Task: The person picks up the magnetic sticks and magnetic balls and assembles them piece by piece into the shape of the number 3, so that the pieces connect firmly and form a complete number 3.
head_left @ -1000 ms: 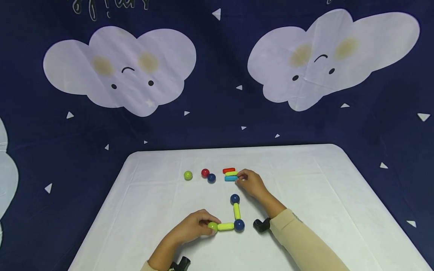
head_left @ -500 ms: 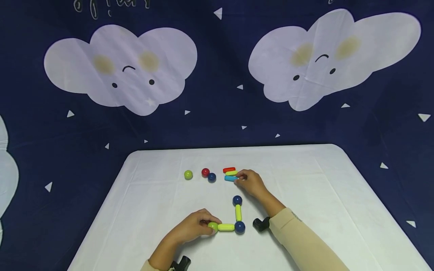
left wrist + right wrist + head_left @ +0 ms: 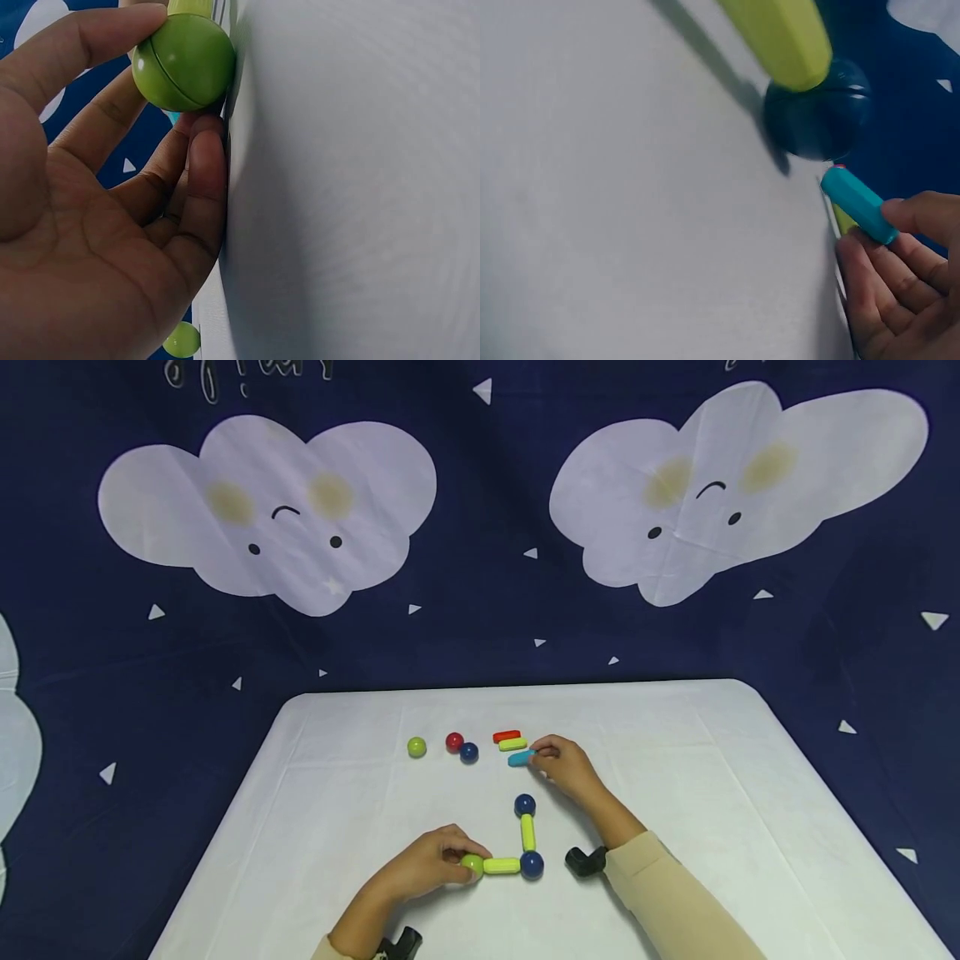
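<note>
My left hand (image 3: 435, 862) pinches a green ball (image 3: 472, 865) between thumb and fingers; the left wrist view shows the ball (image 3: 184, 64) close up. A yellow-green rod (image 3: 502, 866) joins that ball to a dark blue ball (image 3: 532, 865). From there a second yellow-green rod (image 3: 528, 832) runs toward the back to another dark blue ball (image 3: 525, 805). My right hand (image 3: 570, 770) holds a light blue rod (image 3: 521, 758) by its right end; in the right wrist view the rod (image 3: 859, 205) is between thumb and fingers.
A red rod (image 3: 506, 737) and a yellow-green rod (image 3: 513, 744) lie behind the light blue one. Further left are a red ball (image 3: 454, 742), a dark blue ball (image 3: 468, 752) and a green ball (image 3: 416, 747). The white table (image 3: 330, 827) ends at a dark blue cloud-patterned cloth (image 3: 480, 643).
My right hand has drawn the light blue rod a little to the right and toward me, off the other rods. The joined piece shifted slightly right; my left hand stays on its green ball.
</note>
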A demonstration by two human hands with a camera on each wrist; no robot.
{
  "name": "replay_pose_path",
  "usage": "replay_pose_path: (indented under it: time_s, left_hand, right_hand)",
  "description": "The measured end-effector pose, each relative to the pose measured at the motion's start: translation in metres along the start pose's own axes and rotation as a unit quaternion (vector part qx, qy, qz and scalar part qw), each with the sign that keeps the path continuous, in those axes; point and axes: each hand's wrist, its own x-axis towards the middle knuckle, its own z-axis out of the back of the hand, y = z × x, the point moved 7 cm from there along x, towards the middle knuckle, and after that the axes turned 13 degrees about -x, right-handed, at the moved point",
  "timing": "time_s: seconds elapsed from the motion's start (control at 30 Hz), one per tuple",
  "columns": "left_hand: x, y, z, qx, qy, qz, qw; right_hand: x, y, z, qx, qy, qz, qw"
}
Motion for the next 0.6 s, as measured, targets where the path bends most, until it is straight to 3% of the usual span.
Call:
replay_pose_path:
  time_s: [0.13, 0.33, 0.43, 0.6]
  left_hand:
    - [0.000, -0.001, 0.000, -0.002, -0.002, 0.005, 1.0000]
    - [-0.001, -0.003, -0.001, -0.017, -0.005, 0.005, 0.9998]
    - [-0.001, -0.003, -0.001, -0.022, -0.006, 0.005, 0.9997]
    - [-0.001, -0.001, -0.001, -0.025, -0.007, 0.004, 0.9996]
  right_hand:
    - [-0.004, -0.004, 0.000, 0.068, 0.009, -0.013, 0.9976]
    - [-0.011, -0.007, -0.006, 0.161, 0.034, -0.031, 0.9859]
    - [-0.014, -0.007, -0.010, 0.184, 0.045, -0.032, 0.9813]
    - [-0.017, -0.004, -0.013, 0.185, 0.048, -0.019, 0.9815]
